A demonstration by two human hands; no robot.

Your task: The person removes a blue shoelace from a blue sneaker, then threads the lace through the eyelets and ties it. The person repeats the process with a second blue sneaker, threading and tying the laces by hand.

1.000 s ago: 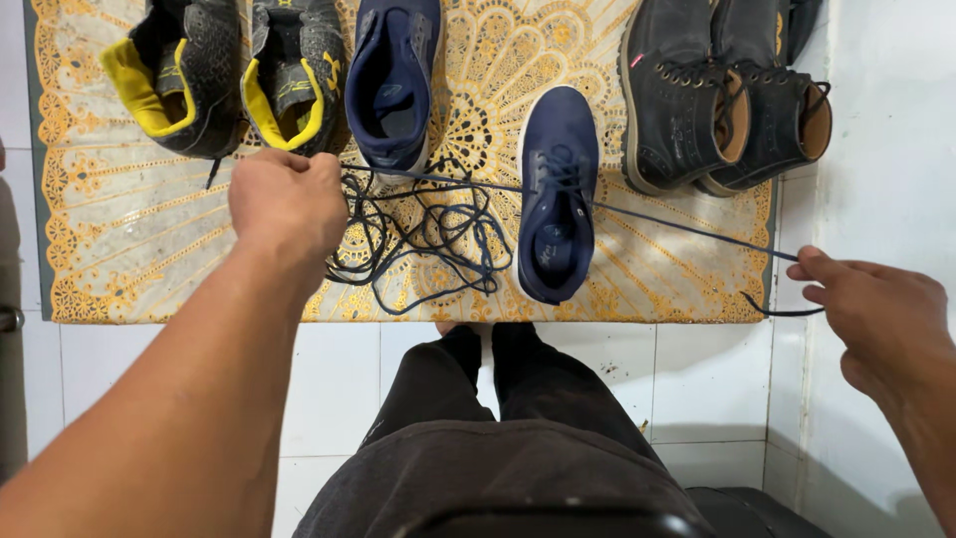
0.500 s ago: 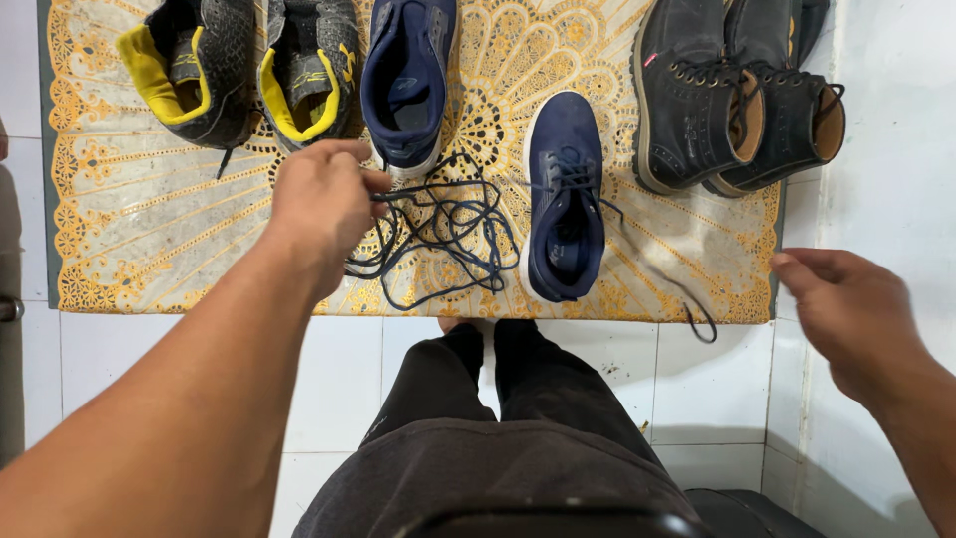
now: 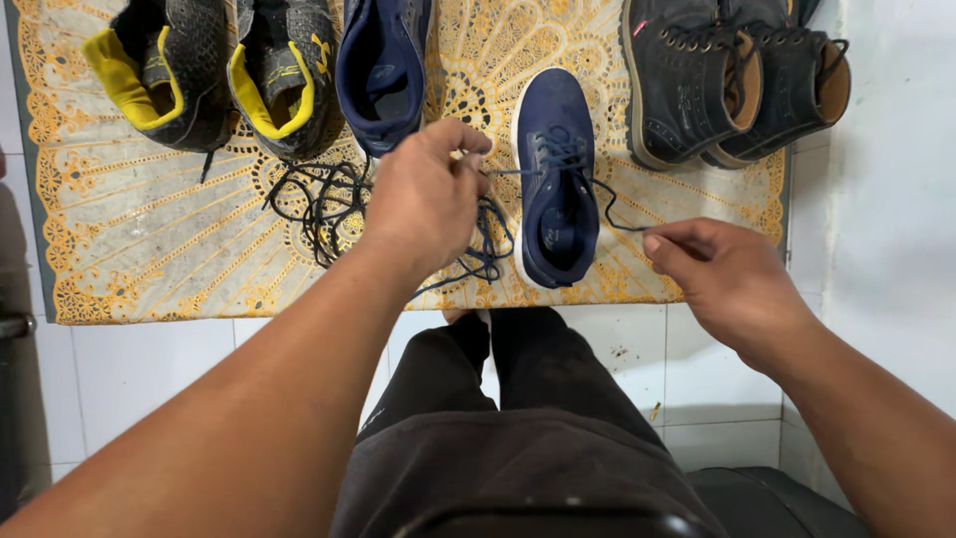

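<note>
Our left hand [image 3: 423, 194] pinches one end of the lace [image 3: 607, 209]; our right hand [image 3: 732, 279] pinches the other; it looks thin, limp, light; best gripped at its tips, by the blue shoe [image 3: 556, 179].

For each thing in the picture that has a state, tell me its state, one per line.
Left hand: pinching the lace.
Right hand: pinching the other lace end.
Dark lace: threaded in the shoe.
Navy shoe: flat on the mat, partly laced.
Second navy shoe: no lace visible.
Black boots: lying tilted.
Loose laces: tangled.
</note>
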